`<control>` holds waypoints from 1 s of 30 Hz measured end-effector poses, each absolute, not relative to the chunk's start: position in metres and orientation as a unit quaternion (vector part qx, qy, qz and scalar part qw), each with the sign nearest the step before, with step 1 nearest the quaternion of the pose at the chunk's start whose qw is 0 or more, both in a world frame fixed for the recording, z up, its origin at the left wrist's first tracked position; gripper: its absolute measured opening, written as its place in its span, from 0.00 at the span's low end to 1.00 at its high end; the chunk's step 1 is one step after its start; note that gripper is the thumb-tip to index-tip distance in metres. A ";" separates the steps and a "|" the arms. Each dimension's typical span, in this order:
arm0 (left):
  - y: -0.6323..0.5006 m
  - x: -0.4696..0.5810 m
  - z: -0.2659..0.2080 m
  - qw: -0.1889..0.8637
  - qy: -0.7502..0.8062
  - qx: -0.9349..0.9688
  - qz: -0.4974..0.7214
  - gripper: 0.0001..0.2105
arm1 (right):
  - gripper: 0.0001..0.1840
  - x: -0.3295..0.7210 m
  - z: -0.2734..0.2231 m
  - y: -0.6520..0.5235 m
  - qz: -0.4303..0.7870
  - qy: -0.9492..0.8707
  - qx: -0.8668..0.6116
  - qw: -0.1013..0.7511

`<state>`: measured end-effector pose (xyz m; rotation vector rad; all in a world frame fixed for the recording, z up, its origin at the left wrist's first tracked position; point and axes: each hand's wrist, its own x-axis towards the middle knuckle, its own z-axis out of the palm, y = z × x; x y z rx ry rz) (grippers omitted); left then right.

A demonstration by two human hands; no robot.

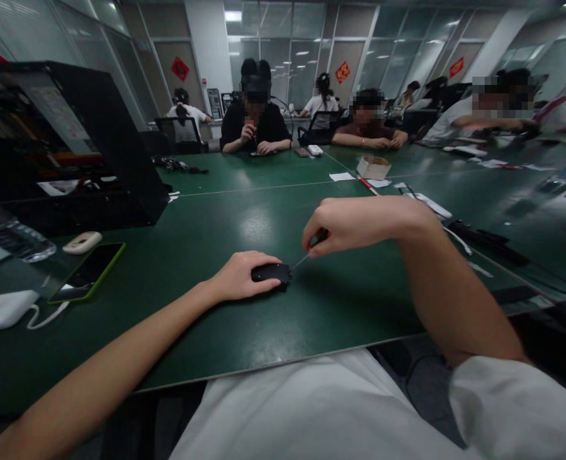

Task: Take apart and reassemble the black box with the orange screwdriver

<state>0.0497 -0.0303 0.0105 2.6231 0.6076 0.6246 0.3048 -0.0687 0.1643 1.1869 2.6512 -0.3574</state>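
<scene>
My left hand (239, 276) holds a small black device, shaped like a computer mouse (270, 274), down on the green table, thumb on the near side and fingers on the far side. Small bits stick out at the device's right end. In my right hand (343, 225), raised just above the table with the wrist bent, is a screwdriver (301, 261) with a red and black handle. Its thin metal shaft slants down to the left, and the tip is at the right end of the device. Whether the tip touches it I cannot tell.
An open black computer case (134, 147) stands at the left. Nearby lie a phone (89, 273), a white power bank (5, 310), an earbud case (82, 242) and a plastic bottle (22, 239). A small box (373, 167) sits farther back. People sit across the table (206, 345).
</scene>
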 end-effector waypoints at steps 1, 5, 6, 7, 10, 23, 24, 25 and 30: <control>-0.030 0.050 0.010 0.191 0.217 0.931 0.223 0.18 | 0.19 0.310 0.160 -0.069 -0.138 0.898 0.407 0.098; -0.029 0.051 0.007 0.195 0.223 0.928 0.224 0.19 | 0.22 0.337 0.131 -0.067 -0.220 0.881 0.418 0.035; -0.029 0.052 0.006 0.195 0.225 0.927 0.226 0.19 | 0.24 0.343 0.123 -0.066 -0.238 0.874 0.423 0.014; -0.029 0.052 0.006 0.194 0.227 0.927 0.229 0.19 | 0.25 0.349 0.114 -0.063 -0.253 0.868 0.427 -0.005; -0.030 0.053 0.005 0.186 0.235 0.924 0.237 0.19 | 0.28 0.360 0.093 -0.054 -0.293 0.854 0.429 -0.039; -0.030 0.052 0.006 0.180 0.236 0.925 0.236 0.18 | 0.31 0.370 0.038 -0.019 -0.413 0.820 0.393 -0.043; -0.030 0.052 0.006 0.181 0.235 0.925 0.235 0.18 | 0.31 0.370 0.035 -0.018 -0.416 0.818 0.395 -0.044; -0.030 0.052 0.006 0.182 0.235 0.925 0.235 0.18 | 0.30 0.369 0.033 -0.017 -0.417 0.817 0.396 -0.045; -0.029 0.051 0.005 0.180 0.227 0.927 0.240 0.19 | 0.32 0.361 0.020 -0.014 -0.358 0.839 0.407 -0.057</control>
